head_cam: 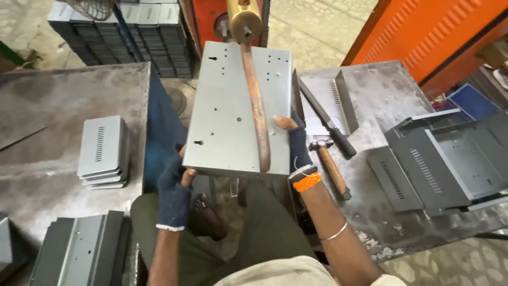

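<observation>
Nearest: the person's pale shirt front and olive-clad lap, both forearms reaching up from it. Left hand point(174, 182) in a dark fingerless glove grips the near left corner of a grey sheet-metal panel point(233, 106), fingers curled under the edge, thumb on top. Right hand point(296, 145), same kind of glove, orange band at the wrist, clamps the near right edge; thumb lies flat on the upper face, other fingers hidden beneath.

Panel held level in the gap between 2 tables, several small punched holes showing. A rusty curved electrode arm point(256, 111) crosses over the panel from a brass fitting point(244, 18) at the far end; its tip sits near the panel's near edge, close to the right thumb. Contact cannot be told.

Right table point(381, 85): hammer point(330, 164) with wooden handle just beside the right wrist, a dark-handled file point(328, 124) next to it, open grey enclosures point(450, 159) further right.

Left table point(63, 100): small stack of vented covers point(103, 151); more folded panels point(79, 249) near the left elbow.
</observation>
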